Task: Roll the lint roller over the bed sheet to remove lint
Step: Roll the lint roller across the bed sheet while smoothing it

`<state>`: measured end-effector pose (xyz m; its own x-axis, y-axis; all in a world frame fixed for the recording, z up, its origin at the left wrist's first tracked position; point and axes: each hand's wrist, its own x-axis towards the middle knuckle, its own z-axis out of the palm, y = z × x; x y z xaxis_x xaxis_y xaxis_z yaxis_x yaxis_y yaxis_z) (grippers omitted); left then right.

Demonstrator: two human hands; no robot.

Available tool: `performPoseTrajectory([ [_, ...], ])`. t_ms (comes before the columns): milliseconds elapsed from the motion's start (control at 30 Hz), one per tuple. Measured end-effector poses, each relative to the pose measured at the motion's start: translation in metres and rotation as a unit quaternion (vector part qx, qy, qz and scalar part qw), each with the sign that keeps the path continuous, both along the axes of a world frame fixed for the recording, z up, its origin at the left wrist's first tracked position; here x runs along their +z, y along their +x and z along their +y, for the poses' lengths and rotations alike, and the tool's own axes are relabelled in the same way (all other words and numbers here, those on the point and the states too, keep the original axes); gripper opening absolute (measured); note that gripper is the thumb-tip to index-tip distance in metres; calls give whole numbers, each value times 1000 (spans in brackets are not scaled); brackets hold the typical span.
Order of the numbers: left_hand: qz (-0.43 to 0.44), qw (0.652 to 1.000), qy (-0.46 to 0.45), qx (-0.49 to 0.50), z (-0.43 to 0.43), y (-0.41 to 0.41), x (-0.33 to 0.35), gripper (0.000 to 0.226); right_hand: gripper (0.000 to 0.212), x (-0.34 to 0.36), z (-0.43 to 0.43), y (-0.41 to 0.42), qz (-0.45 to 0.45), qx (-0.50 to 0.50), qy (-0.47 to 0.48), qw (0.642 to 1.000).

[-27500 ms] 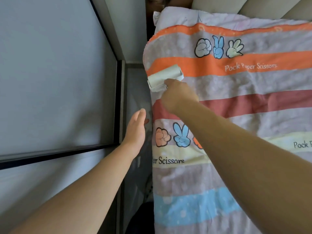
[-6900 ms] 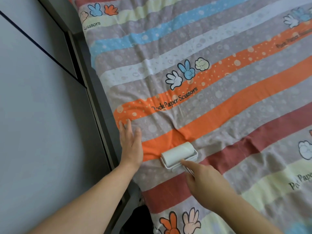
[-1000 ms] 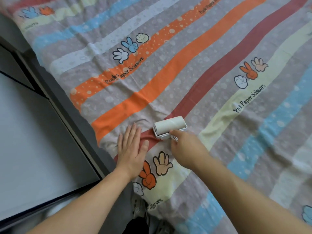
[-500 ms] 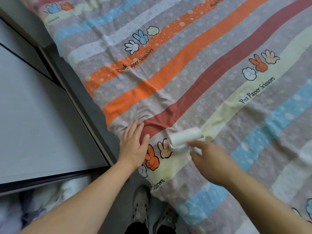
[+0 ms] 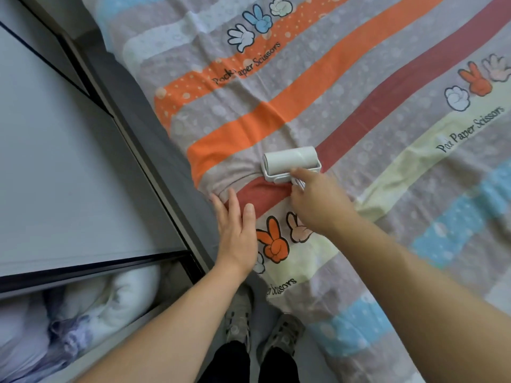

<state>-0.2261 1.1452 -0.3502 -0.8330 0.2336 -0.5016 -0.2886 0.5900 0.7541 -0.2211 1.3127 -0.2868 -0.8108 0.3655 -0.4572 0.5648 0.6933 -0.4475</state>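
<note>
Left grip [image 5: 235, 230] flat, outstretched; right grip [image 5: 318, 207] curled, clasping.

Bare forearms [image 5: 171, 327], uncovered from the lower edge of the frame up to the left hand [image 5: 237, 230] and right hand [image 5: 318, 208]. At bottom centre, black trousers [image 5: 279, 367], the two legs ending over worn grey-beige lace-up shoes [image 5: 239, 319] with rounded toes, pale laces and mottled uppers.

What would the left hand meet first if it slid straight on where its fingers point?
Likely just bunched sheet and then its orange stripe; the left hand points past the roller, which lies right of that line.
</note>
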Motion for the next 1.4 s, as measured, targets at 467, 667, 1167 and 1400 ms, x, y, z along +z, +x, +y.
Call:
performPoseTrajectory([
  [467,-62,986,56,146,4,9,-2,63,46,24,-19,140,-100,13,-23,995],
  [667,-111,976,84,166,-4,15,-4,49,40,56,2,90,-23,-7,-60,998],
  [1167,-159,951,85,251,-10,9,-8,63,44,0,-13,8,14,59,-33,998],
  [1400,-210,907,151,332,-12,4,-9,55,42,8,-8,44,18,57,-29,998],
])
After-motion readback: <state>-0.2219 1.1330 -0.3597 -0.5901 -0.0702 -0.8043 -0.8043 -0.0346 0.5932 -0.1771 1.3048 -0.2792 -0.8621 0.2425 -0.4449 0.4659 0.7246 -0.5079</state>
